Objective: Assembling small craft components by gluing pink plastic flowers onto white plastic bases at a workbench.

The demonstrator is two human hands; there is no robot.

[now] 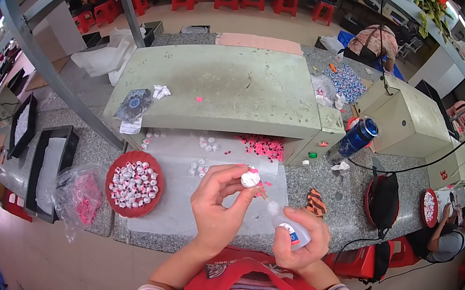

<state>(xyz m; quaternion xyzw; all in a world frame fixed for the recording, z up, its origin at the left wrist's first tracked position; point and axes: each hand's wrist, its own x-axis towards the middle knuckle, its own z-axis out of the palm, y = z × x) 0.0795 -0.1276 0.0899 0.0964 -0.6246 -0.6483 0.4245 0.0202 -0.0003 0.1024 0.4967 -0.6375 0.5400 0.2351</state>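
Now, starting at your far left, two black trays point(43, 170) lie along the grey stone bench point(341, 206), their contents too pale and washed out to make out. Next to them a clear plastic bag point(78, 198) of pink bits sags at the bench's edge, and just beside it sits a red round dish point(134, 184) heaped with small white pieces. A white sheet point(175, 207) covers the bench in front of you, with a few loose white pieces and a scatter of pink parts point(262, 146) near its far edge.

Your left hand point(214, 203) is raised over that sheet, thumb and fingertips pinched closed on a small white piece point(250, 177) with a touch of pink; its shape is too small to read. Your right hand point(301, 241) sits lower and just to the right, wrapped around a small clear squeeze bottle point(286, 225) with a white, blue and red label; the print is not legible. The bottle's tip points up toward the white piece, and you cannot tell whether the two touch.

Further right, a striped orange and black item point(314, 202) lies on the stone, then a blue bottle point(356, 138) on its side, then a black and red bag point(382, 200). At the lower right, another person's hand reaches by a second red dish point(429, 207), partly cut off by the dark rim.
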